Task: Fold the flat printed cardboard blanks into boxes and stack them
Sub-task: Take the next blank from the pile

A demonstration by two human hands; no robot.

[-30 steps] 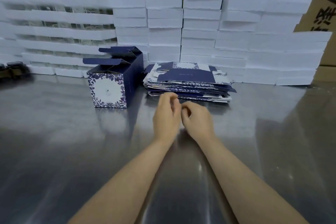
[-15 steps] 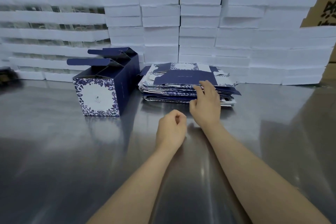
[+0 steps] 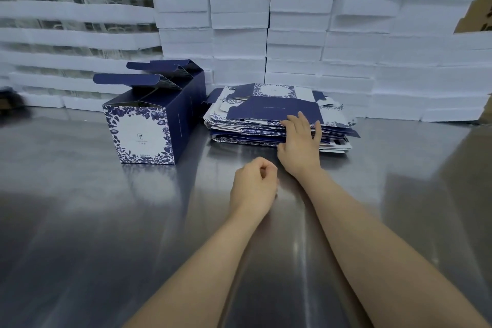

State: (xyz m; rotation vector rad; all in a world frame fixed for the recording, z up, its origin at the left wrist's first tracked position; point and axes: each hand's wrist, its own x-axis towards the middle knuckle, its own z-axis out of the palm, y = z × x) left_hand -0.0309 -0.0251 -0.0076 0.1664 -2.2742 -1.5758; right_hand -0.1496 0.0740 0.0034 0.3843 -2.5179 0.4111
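Observation:
A pile of flat blue-and-white printed blanks (image 3: 269, 114) lies on the steel table (image 3: 106, 221), ahead of me and slightly right. My right hand (image 3: 300, 141) rests against the pile's near edge, fingers spread and reaching up onto the top blank. My left hand (image 3: 254, 186) hovers over the table just short of the pile, fingers curled into a loose fist with nothing in it. To the left stand folded navy boxes (image 3: 149, 120) in a row, their top flaps open, the nearest showing a white floral front.
White foam slabs (image 3: 292, 21) are stacked in a tall wall along the table's back edge. More foam layers with clear inserts (image 3: 74, 16) rise at the back left. A brown carton (image 3: 476, 13) shows at the far right.
My right hand left the left hand and reached forward to the blank pile, sliding further onto its edge. My left hand stayed back, curled. The view moved closer.

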